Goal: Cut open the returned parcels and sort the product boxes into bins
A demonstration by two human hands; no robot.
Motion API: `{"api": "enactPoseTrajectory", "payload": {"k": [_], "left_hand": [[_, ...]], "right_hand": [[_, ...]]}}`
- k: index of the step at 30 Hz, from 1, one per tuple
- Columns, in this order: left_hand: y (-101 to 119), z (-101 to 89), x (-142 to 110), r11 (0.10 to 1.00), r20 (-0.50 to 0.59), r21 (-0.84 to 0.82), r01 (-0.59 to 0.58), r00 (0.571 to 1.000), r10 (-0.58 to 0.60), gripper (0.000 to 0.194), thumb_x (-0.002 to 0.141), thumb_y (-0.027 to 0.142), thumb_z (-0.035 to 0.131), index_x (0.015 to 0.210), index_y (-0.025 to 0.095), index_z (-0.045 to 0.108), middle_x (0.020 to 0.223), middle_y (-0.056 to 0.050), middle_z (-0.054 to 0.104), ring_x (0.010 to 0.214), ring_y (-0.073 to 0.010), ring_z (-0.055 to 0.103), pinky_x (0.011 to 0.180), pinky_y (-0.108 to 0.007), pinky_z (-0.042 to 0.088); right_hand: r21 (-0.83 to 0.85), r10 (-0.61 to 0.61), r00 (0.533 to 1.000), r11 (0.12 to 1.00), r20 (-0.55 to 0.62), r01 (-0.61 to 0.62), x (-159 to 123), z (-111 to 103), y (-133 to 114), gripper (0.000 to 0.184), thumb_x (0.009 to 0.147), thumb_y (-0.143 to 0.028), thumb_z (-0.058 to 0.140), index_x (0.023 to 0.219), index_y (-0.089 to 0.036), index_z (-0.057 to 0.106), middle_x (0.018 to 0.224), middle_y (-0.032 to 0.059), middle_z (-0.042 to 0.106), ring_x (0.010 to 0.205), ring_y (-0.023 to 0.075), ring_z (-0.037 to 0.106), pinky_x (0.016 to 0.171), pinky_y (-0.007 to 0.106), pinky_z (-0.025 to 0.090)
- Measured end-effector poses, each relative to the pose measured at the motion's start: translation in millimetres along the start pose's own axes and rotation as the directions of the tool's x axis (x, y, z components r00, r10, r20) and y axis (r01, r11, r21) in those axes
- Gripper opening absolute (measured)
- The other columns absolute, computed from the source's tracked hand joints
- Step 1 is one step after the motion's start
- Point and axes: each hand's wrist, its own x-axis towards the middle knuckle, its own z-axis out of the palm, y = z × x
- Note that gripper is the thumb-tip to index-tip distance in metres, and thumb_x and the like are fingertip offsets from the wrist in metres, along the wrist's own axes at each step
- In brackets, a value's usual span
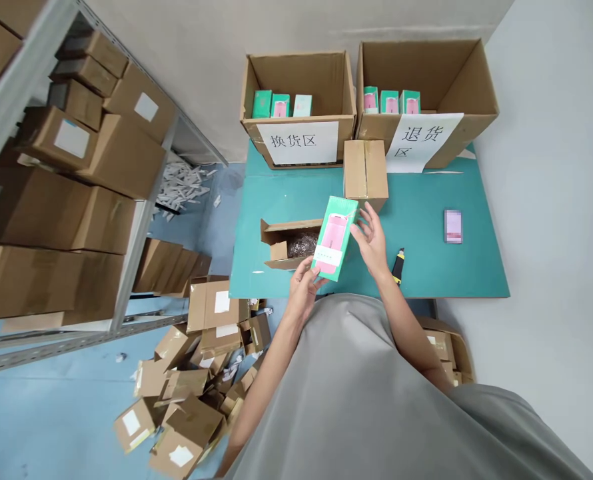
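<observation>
A green box with a pink device pictured on it (334, 237) is tilted above the front of the table. My left hand (303, 287) is closed on its lower left corner, thumb on the front face. At the box's upper right edge is my right hand (370, 241), its fingers apart and the thumb tip at or against the edge. Beneath the green box, partly hidden by it, lies an opened cardboard carton (279, 252) with clear bubble wrap (301, 245) inside. A closed, taped carton (365, 170) stands just behind the green box.
Two large labelled cartons, left (304, 123) and right (426, 123), stand at the back holding several similar boxes. A black-yellow utility knife (398, 267) and a phone-like object (453, 227) lie on the green table (426, 200). Left are loaded shelves (126, 280) and discarded cartons (186, 427).
</observation>
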Motion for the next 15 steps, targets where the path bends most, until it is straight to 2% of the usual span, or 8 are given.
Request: {"api": "enactPoseTrajectory", "payload": {"k": [2,5,7,9,12,15], "left_hand": [[-1,-2.1,0,0.998,0.037,-0.031,0.046,0.998,-0.045,0.058,0.073,0.049,0.099,0.119,0.024,0.075,0.114,-0.005,0.082,0.094,-0.0204,0.075,0.093,-0.039,0.065],[-1,-1.5,1,0.992,0.073,-0.081,0.094,0.993,-0.088,0.048,0.076,0.046,0.095,0.114,0.022,0.076,0.113,-0.007,0.083,0.093,-0.021,0.076,0.091,-0.037,0.067],[2,1.2,3,0.98,0.041,-0.151,0.126,0.992,-0.122,0.037,0.08,0.04,0.09,0.108,0.021,0.076,0.108,-0.007,0.084,0.091,-0.0207,0.077,0.087,-0.034,0.067],[5,5.6,6,0.958,-0.011,-0.247,0.149,0.988,-0.156,0.024,0.083,0.031,0.084,0.103,0.02,0.075,0.103,-0.006,0.084,0.088,-0.0187,0.078,0.084,-0.029,0.067],[13,14.8,11,0.924,-0.069,-0.348,0.158,0.979,-0.194,0.01,0.086,0.019,0.074,0.096,0.017,0.075,0.091,-0.005,0.082,0.078,-0.015,0.076,0.077,-0.024,0.064],[26,26.1,19,0.921,-0.058,-0.369,0.127,0.985,-0.16,0.009,0.086,0.016,0.071,0.093,0.016,0.076,0.085,-0.004,0.08,0.075,-0.0148,0.075,0.075,-0.024,0.063]], "right_hand": [[-0.004,-0.015,1.0,1.0,0.02,0.015,9,-2,0,0.091,0.087,-0.079,0.085,0.162,-0.033,0.061,0.169,0.0117,0.061,0.155,0.0374,0.06,0.126,0.058,0.056],[-0.028,-0.052,0.997,0.998,0.055,0.054,17,0,-5,0.08,0.092,-0.076,0.083,0.156,-0.03,0.067,0.16,0.0123,0.068,0.14,0.0352,0.071,0.12,0.056,0.061],[-0.087,-0.12,0.991,0.988,0.067,0.125,20,3,-15,0.072,0.096,-0.073,0.079,0.151,-0.029,0.069,0.156,0.0129,0.069,0.135,0.0326,0.074,0.115,0.052,0.065],[-0.187,-0.225,0.969,0.952,0.103,0.241,20,7,-31,0.06,0.102,-0.068,0.075,0.147,-0.029,0.071,0.155,0.0129,0.069,0.138,0.0309,0.071,0.112,0.048,0.067],[-0.327,-0.403,0.891,0.83,0.21,0.453,10,15,-61,0.039,0.109,-0.053,0.069,0.141,-0.03,0.073,0.152,0.012,0.07,0.143,0.0301,0.069,0.116,0.049,0.065],[-0.393,-0.571,0.768,0.66,0.29,0.64,-16,24,-80,0.03,0.109,-0.037,0.07,0.138,-0.033,0.075,0.151,0.0109,0.071,0.144,0.0322,0.07,0.118,0.055,0.065]]}}
